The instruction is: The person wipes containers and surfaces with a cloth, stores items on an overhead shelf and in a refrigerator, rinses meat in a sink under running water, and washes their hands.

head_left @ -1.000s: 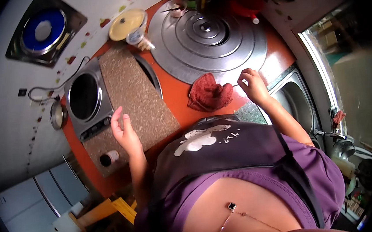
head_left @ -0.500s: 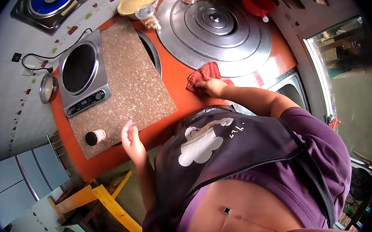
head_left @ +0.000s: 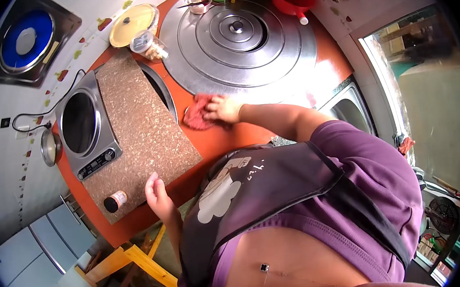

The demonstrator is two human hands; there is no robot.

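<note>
While the right hand (head_left: pixel 224 109) grips a red cloth (head_left: pixel 197 114), the left hand (head_left: pixel 159 195) is loosely released; white apron lettering (head_left: pixel 254 169) resembles "Yin"; the jar label (head_left: pixel 120 197) is illegible.

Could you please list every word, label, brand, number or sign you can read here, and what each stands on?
"yin", as far as the stylised white letters can be made out: on the dark apron.
Too small to read: markings on the control panel of the hotplate.
Too small and blurred: the label on the dark-lidded jar.
Too blurred: the label on the clear container.
No other text is legible.
</note>
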